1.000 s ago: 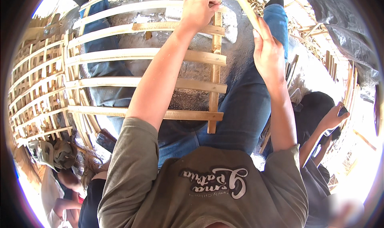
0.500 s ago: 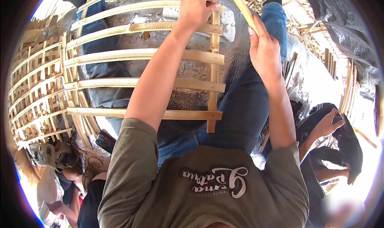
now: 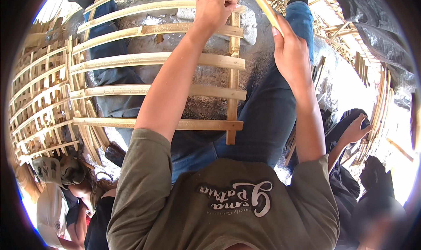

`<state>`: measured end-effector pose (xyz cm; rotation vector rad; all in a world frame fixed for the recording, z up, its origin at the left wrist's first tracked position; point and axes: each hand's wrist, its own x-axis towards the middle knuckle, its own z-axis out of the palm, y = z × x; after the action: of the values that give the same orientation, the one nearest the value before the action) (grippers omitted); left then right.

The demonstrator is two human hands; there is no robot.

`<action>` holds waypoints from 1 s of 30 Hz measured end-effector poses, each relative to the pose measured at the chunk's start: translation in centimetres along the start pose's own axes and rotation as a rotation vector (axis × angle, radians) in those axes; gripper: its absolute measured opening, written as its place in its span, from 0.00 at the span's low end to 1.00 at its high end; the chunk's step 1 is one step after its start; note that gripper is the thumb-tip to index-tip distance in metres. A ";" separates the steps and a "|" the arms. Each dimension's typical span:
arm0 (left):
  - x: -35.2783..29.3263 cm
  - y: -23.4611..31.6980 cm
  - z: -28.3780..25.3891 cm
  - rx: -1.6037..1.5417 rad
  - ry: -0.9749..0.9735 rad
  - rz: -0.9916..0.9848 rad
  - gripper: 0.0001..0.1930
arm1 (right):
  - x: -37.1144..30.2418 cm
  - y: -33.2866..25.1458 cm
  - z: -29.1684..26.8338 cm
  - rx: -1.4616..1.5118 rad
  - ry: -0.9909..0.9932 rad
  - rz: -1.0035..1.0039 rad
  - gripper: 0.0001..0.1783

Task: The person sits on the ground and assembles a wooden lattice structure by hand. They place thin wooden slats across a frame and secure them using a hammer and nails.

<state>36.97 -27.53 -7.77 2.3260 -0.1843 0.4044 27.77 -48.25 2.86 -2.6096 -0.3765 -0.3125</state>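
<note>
A frame of pale wooden slats point(image 3: 120, 64) lies across my legs, its slats crossing an upright strip point(image 3: 233, 85) on the right. My left hand point(image 3: 214, 8) is closed in a pinch at the far end of this strip, beside a slat. Whatever sits between its fingertips is too small to name. My right hand point(image 3: 290, 48) grips the yellow wooden handle of a hammer point(image 3: 265, 7), slanting up to the left. The hammer's metal head is close to my left fingertips, partly cut off by the top edge.
A pale block point(image 3: 245, 27) lies under the frame's right side. More slatted panels point(image 3: 39, 96) stand at the left. Co-workers sit at the lower left and lower right, one hand point(image 3: 354, 129) raised. Dark plastic sheeting point(image 3: 377, 26) hangs at the upper right.
The hammer head has shifted slightly left and down, nearer my left fingertips. My left hand stays almost in place. The co-worker on the right has moved and leans differently.
</note>
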 end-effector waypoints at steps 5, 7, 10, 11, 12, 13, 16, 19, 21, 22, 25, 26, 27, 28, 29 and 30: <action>-0.1 0.0 0.0 -0.017 -0.036 -0.032 0.06 | 0.2 -1.4 -0.8 0.030 -0.014 0.058 0.18; 0.0 0.4 0.1 -0.002 -0.021 -0.027 0.06 | 0.5 -1.0 -1.0 -0.054 -0.108 0.086 0.17; -0.1 -0.1 0.6 0.018 0.027 0.052 0.05 | 0.9 -0.1 -1.0 -0.038 -0.053 0.049 0.17; -0.2 -0.1 0.5 0.039 0.026 0.048 0.05 | 0.9 -0.2 -1.0 -0.003 -0.051 0.059 0.17; -0.2 0.0 0.4 0.060 0.024 0.044 0.05 | 1.0 -0.5 -1.3 0.033 -0.049 0.070 0.16; -0.4 0.0 0.2 0.082 0.022 0.038 0.05 | 1.2 -0.7 -1.4 0.070 -0.048 0.080 0.16; -0.4 -0.8 0.1 0.018 0.030 0.029 0.05 | 2.2 0.1 -0.5 0.060 -0.157 0.186 0.18; -0.1 1.2 -0.4 0.068 -0.009 0.070 0.06 | 3.7 2.0 1.5 0.073 -0.187 0.237 0.26; 0.0 1.0 -0.2 0.026 -0.031 0.043 0.07 | 4.8 3.4 4.4 0.079 -0.156 0.199 0.31; 0.1 0.8 0.0 0.005 -0.044 0.030 0.07 | 5.7 4.0 5.8 0.041 -0.168 0.231 0.34; 0.2 1.0 -0.5 0.109 -0.044 0.077 0.09 | 7.3 4.8 8.4 -0.051 -0.175 0.307 0.42; -0.1 1.1 -0.6 0.082 -0.028 0.060 0.09 | 7.7 4.5 8.7 -0.062 -0.162 0.313 0.43; 0.0 1.2 -0.7 0.075 -0.031 0.055 0.08 | 7.9 4.4 9.0 -0.074 -0.148 0.321 0.45; 0.1 1.2 -0.7 0.067 -0.035 0.051 0.08 | 8.1 4.4 9.1 -0.078 -0.147 0.338 0.46; 0.0 1.2 -0.8 0.060 -0.038 0.039 0.08 | 8.2 4.3 9.1 -0.070 -0.153 0.347 0.47; 0.0 1.3 -0.9 0.059 -0.043 0.039 0.08 | 8.3 4.2 9.1 -0.061 -0.159 0.356 0.47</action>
<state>36.50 -27.80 -6.35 2.3934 -0.2419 0.3835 38.21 -45.59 -4.36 -2.7046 0.0502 0.0052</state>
